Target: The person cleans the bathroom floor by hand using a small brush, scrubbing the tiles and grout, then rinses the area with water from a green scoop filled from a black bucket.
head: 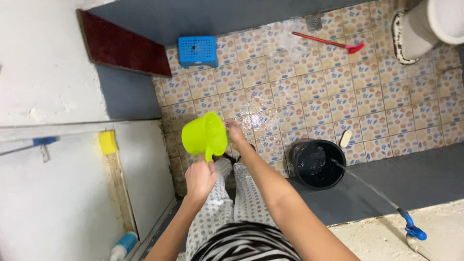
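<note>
Left hand (199, 178) grips the green dipper (205, 134) by its handle, tilted so water spills onto the open right hand (236, 135) just beside it, above the wet tiles (314, 92).

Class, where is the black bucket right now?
In the head view, the black bucket stands on the tiled floor, right of the person's right hand, under the tap's water stream.

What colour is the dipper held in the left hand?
Bright lime green dipper, gripped by the left hand; head view.
</note>
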